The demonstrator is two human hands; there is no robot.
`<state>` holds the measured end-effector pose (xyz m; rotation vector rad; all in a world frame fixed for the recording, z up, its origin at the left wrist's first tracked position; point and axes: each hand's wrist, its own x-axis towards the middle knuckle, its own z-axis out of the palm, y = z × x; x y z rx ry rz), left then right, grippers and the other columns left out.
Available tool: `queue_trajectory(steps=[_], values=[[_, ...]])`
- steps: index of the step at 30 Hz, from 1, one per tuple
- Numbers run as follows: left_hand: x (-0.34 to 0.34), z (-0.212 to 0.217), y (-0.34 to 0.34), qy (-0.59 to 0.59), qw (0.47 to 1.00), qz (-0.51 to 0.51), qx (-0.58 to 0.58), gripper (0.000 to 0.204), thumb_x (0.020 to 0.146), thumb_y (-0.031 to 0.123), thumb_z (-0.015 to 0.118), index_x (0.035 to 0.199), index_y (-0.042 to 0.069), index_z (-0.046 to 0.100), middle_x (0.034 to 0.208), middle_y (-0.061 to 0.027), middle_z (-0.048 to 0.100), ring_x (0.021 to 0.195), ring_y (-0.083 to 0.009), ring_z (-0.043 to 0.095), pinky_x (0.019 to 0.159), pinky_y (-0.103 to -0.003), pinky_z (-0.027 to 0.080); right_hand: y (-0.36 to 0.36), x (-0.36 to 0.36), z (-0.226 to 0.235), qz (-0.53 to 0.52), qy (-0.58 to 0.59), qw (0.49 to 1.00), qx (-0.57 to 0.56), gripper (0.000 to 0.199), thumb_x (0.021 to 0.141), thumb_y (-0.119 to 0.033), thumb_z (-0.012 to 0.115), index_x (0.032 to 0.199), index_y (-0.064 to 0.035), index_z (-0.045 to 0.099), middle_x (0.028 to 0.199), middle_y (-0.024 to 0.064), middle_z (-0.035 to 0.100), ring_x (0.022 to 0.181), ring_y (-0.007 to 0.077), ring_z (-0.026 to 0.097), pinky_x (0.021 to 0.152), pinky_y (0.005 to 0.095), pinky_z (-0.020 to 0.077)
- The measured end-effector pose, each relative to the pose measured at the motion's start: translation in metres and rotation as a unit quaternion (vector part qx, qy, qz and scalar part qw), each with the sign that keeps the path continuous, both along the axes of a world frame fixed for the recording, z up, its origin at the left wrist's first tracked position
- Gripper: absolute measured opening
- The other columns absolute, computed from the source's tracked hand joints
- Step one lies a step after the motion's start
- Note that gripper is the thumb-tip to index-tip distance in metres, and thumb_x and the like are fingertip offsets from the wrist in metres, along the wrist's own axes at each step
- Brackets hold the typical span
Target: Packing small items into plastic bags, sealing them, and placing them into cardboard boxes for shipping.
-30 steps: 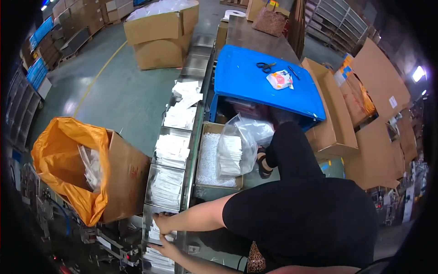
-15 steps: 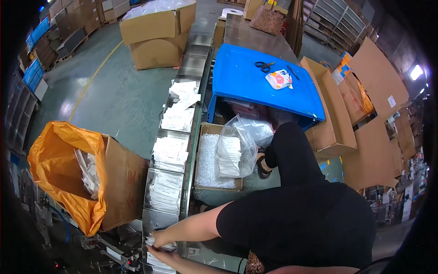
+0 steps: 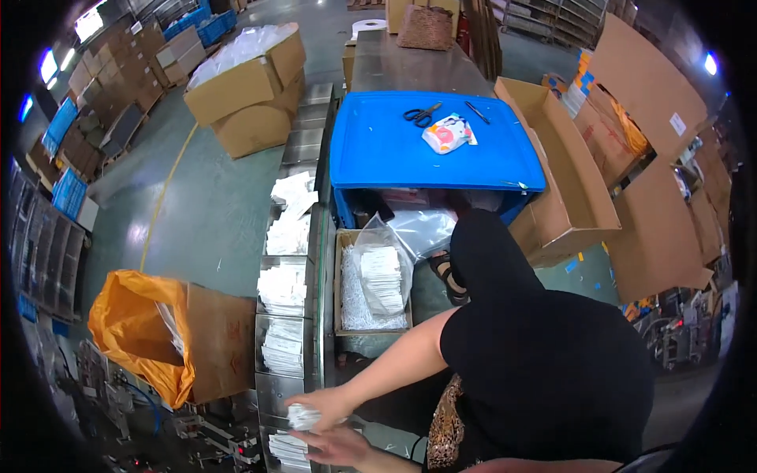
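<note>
My right hand grips one white bundle; my left hand spreads loosely open beside one more stack.

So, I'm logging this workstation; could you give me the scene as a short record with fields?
Right hand: grips a bundle of white slips
Left hand: open, blurred, lower in view
Compartmented metal line: several white stacks
Left of line: orange-lined carton
Right of line: carton holding clear bag
Blue lid: scissors, patterned packet
</note>
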<state>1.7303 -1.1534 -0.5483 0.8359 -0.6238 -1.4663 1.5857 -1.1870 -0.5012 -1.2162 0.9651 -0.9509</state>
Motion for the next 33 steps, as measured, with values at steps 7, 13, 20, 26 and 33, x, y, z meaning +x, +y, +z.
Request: queue_trajectory(steps=[7, 13, 20, 26, 33], values=[[-0.031, 0.033, 0.055, -0.098, 0.974, -0.071, 0.19, 0.057, 0.087, 0.045, 0.038, 0.121, 0.0, 0.041, 0.124, -0.0138, 0.042, 0.108, -0.0271, 0.046, 0.089, -0.038, 0.04, 0.084, -0.033, -0.005, 0.059, 0.159, 0.952, -0.257, 0.106, 0.054, -0.027, 0.07, 0.136, -0.0039, 0.008, 0.118, 0.0188, 0.043, 0.111, 0.0351, 0.039, 0.095, 0.0422, 0.0254], [-0.075, 0.082, 0.048, 0.12, 0.958, -0.252, 0.066, 0.082, 0.08, 0.065, 0.025, 0.138, 0.008, 0.012, 0.14, -0.0116, 0.022, 0.127, -0.0268, 0.025, 0.104, -0.039, 0.018, 0.082, -0.078, 0.028, -0.058, 0.054, 0.961, -0.265, 0.06, 0.059, -0.023, 0.072, 0.108, -0.0058, 0.043, 0.094, 0.0122, 0.055, 0.085, 0.0296, 0.055, 0.076, 0.0368, 0.0442], [-0.214, 0.026, -0.001, -0.45, 0.732, -0.507, -0.065, 0.048, 0.088, 0.04, 0.041, 0.126, 0.01, 0.044, 0.139, -0.0176, 0.025, 0.133, -0.0255, 0.008, 0.104, -0.036, 0.015, 0.041, -0.281, -0.023, -0.345, 0.265, 0.899, -0.063, 0.067, 0.062, -0.012, 0.066, 0.121, -0.0041, 0.036, 0.105, 0.0164, 0.054, 0.096, 0.0261, 0.055, 0.084, 0.0334, 0.0438], [-0.271, -0.038, 0.0, -0.584, 0.687, -0.415, -0.121, 0.069, 0.073, 0.008, 0.05, 0.134, 0.002, 0.019, 0.124, -0.0232, 0.04, 0.107, -0.0377, 0.046, 0.089, -0.04, 0.039, 0.035, -0.279, -0.14, -0.069, 0.479, 0.842, 0.237, 0.068, 0.068, -0.027, 0.063, 0.123, 0.0012, 0.034, 0.109, 0.0239, 0.052, 0.1, 0.036, 0.052, 0.084, 0.0397, 0.0426], [-0.273, -0.039, -0.011, -0.504, 0.74, -0.434, -0.099, 0.077, 0.07, 0.005, 0.05, 0.135, 0.0, 0.009, 0.135, -0.0259, 0.024, 0.118, -0.0388, 0.034, 0.091, -0.04, 0.037, -0.035, -0.226, -0.118, 0.051, 0.534, 0.819, 0.204, 0.048, 0.072, -0.03, 0.061, 0.108, 0.0, 0.047, 0.098, 0.0207, 0.057, 0.09, 0.0353, 0.056, 0.078, 0.0373, 0.0445]])
